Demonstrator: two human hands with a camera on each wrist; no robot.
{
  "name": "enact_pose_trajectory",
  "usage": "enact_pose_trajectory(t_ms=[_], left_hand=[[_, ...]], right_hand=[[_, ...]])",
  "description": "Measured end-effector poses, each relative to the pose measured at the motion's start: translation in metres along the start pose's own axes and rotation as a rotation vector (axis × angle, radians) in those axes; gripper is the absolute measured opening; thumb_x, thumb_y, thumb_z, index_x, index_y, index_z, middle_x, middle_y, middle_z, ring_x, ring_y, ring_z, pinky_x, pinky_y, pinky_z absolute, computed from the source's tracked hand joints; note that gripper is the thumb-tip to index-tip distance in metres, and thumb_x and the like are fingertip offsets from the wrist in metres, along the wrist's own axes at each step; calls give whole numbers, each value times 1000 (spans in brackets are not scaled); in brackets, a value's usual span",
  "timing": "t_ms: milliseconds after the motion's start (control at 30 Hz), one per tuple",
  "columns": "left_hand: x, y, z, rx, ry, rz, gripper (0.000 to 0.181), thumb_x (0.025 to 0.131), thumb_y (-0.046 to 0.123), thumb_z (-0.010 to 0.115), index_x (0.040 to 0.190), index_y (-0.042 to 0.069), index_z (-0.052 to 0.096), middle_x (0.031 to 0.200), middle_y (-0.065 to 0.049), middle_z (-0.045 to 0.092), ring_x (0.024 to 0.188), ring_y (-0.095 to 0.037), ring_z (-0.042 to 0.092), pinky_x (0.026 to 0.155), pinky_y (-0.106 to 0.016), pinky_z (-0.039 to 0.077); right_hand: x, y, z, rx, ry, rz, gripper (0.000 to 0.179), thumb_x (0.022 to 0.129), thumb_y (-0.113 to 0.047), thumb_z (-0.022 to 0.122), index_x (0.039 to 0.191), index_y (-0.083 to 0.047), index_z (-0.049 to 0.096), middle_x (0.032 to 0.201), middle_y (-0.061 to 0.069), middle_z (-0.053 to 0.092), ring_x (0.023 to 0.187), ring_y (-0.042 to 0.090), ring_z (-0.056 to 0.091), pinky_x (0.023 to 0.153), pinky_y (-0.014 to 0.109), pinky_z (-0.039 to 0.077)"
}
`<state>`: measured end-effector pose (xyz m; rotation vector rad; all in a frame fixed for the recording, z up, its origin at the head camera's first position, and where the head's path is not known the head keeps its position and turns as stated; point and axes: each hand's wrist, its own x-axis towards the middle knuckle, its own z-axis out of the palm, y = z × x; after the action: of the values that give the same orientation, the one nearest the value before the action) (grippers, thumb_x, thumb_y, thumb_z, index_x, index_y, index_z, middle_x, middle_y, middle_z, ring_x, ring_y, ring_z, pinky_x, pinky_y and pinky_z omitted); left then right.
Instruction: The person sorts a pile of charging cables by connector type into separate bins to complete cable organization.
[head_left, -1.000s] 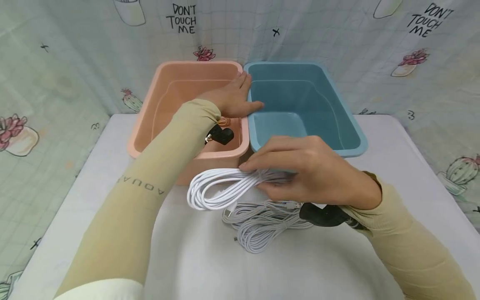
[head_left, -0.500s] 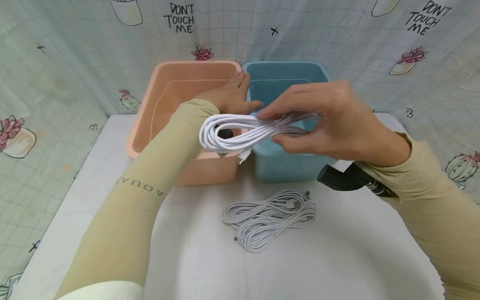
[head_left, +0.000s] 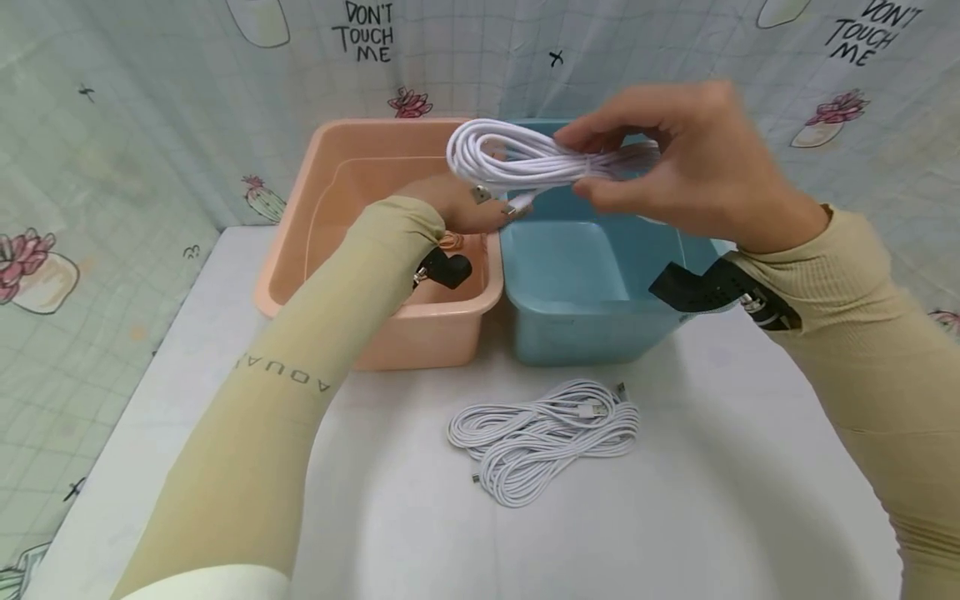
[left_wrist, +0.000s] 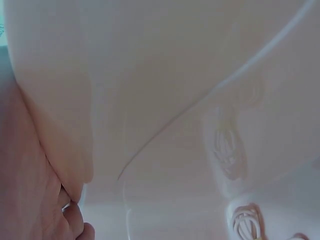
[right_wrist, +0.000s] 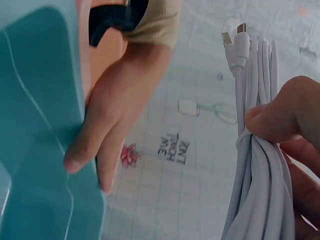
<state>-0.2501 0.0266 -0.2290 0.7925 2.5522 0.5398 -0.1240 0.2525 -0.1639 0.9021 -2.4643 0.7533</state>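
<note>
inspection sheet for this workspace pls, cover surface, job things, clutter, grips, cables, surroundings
surface: flat white tabletop, softly shadowed
job's things: orange rectangular plastic tub on the left, blue rectangular plastic tub beside it
clutter: nothing seen
grips: bare left grip rests where the tubs meet; bare right grip pinches a white coiled cable, off the tabletop
cables: besides that one, a grey-white coiled cable pile lies before the tubs; small cable-like coil inside the orange tub, colour uncertain
surroundings: pale grid-patterned cloth with cactus drawings

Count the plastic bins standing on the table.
2: the peach bin at left in the head view, the blue bin directly beside it at right. The left hand rests where their rims meet.
</note>
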Motion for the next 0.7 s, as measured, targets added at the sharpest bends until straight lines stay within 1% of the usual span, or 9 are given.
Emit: enact_pose_trajectory(t_ms=[67,100,167,233,300,367,500,600,700], left_hand=[[2,3,0,15,20,30,75,100,57,50,163,23,26,169,-5,29,152,-21,35,130,-38,28],[4,4,0,39,22,42,79,101,56,49,165,23,19,172,-5,23,157,-22,28,132,-39,23],[10,4,1,104,55,71,84,102,54,49,168,21,9,176,-6,9,163,-23,15,135,-39,16],[15,4,1,185,54,73,89,103,54,46,168,17,-2,177,-7,-5,165,-24,0,136,-41,8],[17,4,0,238,24,32,94,103,58,41,166,14,-13,175,-5,-20,164,-24,-15,136,-41,0],[17,4,-2,276,-12,-1,97,103,62,36,163,11,-20,172,-6,-28,162,-24,-23,135,-41,-4],[15,3,-4,289,-36,-19,100,103,65,33,161,7,-24,171,-9,-28,162,-25,-23,135,-40,-5],[14,3,-3,280,-29,-12,100,102,65,34,161,7,-24,172,-10,-27,162,-25,-22,135,-39,-4],[14,2,-2,273,-22,-14,100,102,65,34,162,9,-23,173,-9,-25,162,-24,-21,135,-39,-3]], right_hand=[[2,4,0,1,9,40,38,83,2,83,119,-8,78,111,9,78,90,0,58,84,5,48],[3,7,0,-3,12,65,37,84,0,82,120,-8,78,112,9,77,90,0,58,85,5,48],[5,13,1,-17,15,112,36,86,-2,81,121,-9,78,113,9,77,90,0,59,87,5,48],[7,20,2,-28,15,157,36,87,-5,80,122,-9,77,115,8,76,91,0,60,88,5,49],[10,29,5,-33,18,194,36,88,-6,80,123,-9,77,116,9,76,92,1,60,87,5,49],[12,37,7,-37,20,225,36,88,-8,80,124,-9,76,116,10,75,92,1,61,86,5,49],[17,50,11,-38,27,282,36,90,-12,80,125,-12,76,114,7,73,92,2,61,84,5,48],[19,58,13,-36,30,302,36,90,-14,80,126,-12,76,111,3,72,91,2,60,82,5,48],[20,64,16,-38,31,315,37,90,-14,80,126,-12,76,111,3,72,91,2,59,81,6,47]])
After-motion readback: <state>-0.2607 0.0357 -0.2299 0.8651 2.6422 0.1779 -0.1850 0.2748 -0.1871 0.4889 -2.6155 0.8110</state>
